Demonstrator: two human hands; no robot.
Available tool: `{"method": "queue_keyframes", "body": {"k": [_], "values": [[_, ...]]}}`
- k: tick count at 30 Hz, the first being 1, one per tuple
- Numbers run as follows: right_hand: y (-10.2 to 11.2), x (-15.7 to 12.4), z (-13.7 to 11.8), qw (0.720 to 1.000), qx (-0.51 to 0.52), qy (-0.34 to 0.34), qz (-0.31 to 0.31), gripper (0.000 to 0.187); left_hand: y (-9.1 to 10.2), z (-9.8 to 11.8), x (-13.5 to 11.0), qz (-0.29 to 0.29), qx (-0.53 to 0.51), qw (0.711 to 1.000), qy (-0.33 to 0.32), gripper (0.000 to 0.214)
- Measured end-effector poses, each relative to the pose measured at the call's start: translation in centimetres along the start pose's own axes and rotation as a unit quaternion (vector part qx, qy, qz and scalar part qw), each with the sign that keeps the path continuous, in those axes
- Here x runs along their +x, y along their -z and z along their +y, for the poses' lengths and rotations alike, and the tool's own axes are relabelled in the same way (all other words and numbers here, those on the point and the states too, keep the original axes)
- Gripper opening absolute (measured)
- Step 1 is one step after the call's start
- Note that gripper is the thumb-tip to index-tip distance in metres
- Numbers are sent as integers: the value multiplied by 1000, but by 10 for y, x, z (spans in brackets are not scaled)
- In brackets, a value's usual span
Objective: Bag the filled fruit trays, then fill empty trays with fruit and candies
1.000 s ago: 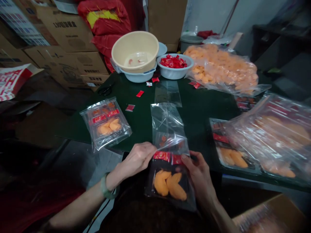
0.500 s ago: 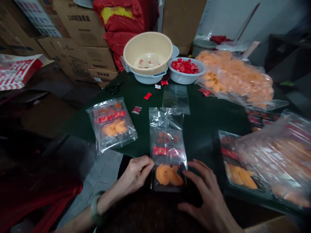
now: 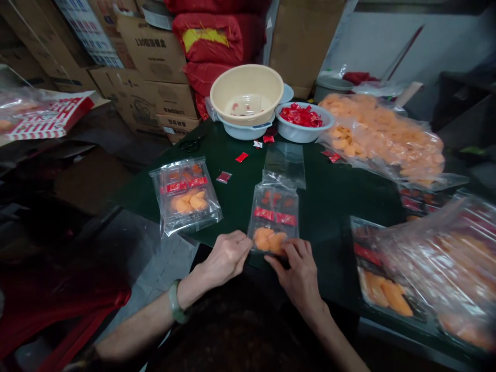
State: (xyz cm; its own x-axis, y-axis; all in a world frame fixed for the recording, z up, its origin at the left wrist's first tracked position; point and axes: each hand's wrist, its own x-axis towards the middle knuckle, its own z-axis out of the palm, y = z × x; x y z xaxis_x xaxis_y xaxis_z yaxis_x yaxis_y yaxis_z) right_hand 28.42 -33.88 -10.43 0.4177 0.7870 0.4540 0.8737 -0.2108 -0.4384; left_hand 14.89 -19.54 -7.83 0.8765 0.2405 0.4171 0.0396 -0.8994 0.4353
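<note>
Half a second ago the wrapped tray (image 3: pixel 277 226) sat closer to the body; it has since slid farther onto the worktop (image 3: pixel 327 227), and the right grip (image 3: pixel 298 268), spread and clear of it then, has drawn in to its near right corner. Now the tray lies flat just beyond both grips. Fingertips of the right grip rest on that corner, thumb apart from them by the near edge. The left grip (image 3: pixel 228 256) is narrow at the near left corner; whether it pinches the wrapper I cannot tell. Inside the tray, orange crackers (image 3: pixel 269 241) lie nearest the grips, two red packets (image 3: pixel 285 218) behind them, brownish pieces (image 3: pixel 276 197) at the far end. Left of the left grip lies a second tray (image 3: pixel 166 204), similarly filled. Well beyond the grips, a cream bowl (image 3: pixel 248 80) holding a clear container (image 3: pixel 250 105) sits on a blue basin (image 3: pixel 246 133), beside a blue bowl (image 3: pixel 298 135) heaped with red sachets (image 3: pixel 302 114). Farther right, a clear sack (image 3: pixel 437 180) bulges with more orange crackers.
</note>
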Motion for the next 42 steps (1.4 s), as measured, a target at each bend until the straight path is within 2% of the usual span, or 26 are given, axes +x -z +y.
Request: {"method": "queue_keyframes", "body": {"k": [3,7,10,12,14,16,17,20,23,26,28,31,32,34,36,38,40,42], "values": [[-8,12,1,1000,-15,-19,14,20,2,9,-2,7,50,998,-38,25],[-13,21,-7,999,-29,-18,15,24,0,17,-20,24,53,998,-18,27],[-16,24,-15,999,-43,5,5,24,-2,24,-37,40,-12,998,51,25],[-18,27,-18,998,-59,30,8,25,-3,28,-43,79,-70,982,159,17],[-20,29,-17,996,-67,53,25,28,-3,29,-43,140,-122,941,285,12],[-22,31,-14,995,-62,67,48,30,-2,25,-36,179,-165,898,367,28],[-22,30,-12,994,-53,69,60,31,-2,23,-31,175,-193,884,389,37],[-22,26,-7,993,-13,59,100,34,-4,18,-11,90,-292,838,453,59],[-16,19,-8,988,23,50,148,34,-10,22,10,12,-401,762,508,64],[-3,16,-15,980,29,69,186,32,-18,31,24,-5,-510,701,499,52],[9,15,-21,976,22,94,194,30,-18,39,28,16,-587,666,459,44],[27,19,-34,971,-18,117,209,27,-1,45,26,69,-671,621,401,36],[31,21,-38,968,-34,120,218,26,9,45,24,94,-673,620,392,36],[35,27,-47,965,-42,132,225,25,33,41,17,150,-647,641,385,34],[30,34,-55,966,-10,151,209,24,59,32,10,202,-600,673,381,33],[20,42,-62,972,27,156,176,24,82,17,2,253,-557,693,381,30],[5,52,-67,980,60,125,140,23,99,-4,-7,299,-522,700,383,26],[-12,66,-70,987,110,69,95,18,111,-29,-16,301,-486,713,406,22]]}}
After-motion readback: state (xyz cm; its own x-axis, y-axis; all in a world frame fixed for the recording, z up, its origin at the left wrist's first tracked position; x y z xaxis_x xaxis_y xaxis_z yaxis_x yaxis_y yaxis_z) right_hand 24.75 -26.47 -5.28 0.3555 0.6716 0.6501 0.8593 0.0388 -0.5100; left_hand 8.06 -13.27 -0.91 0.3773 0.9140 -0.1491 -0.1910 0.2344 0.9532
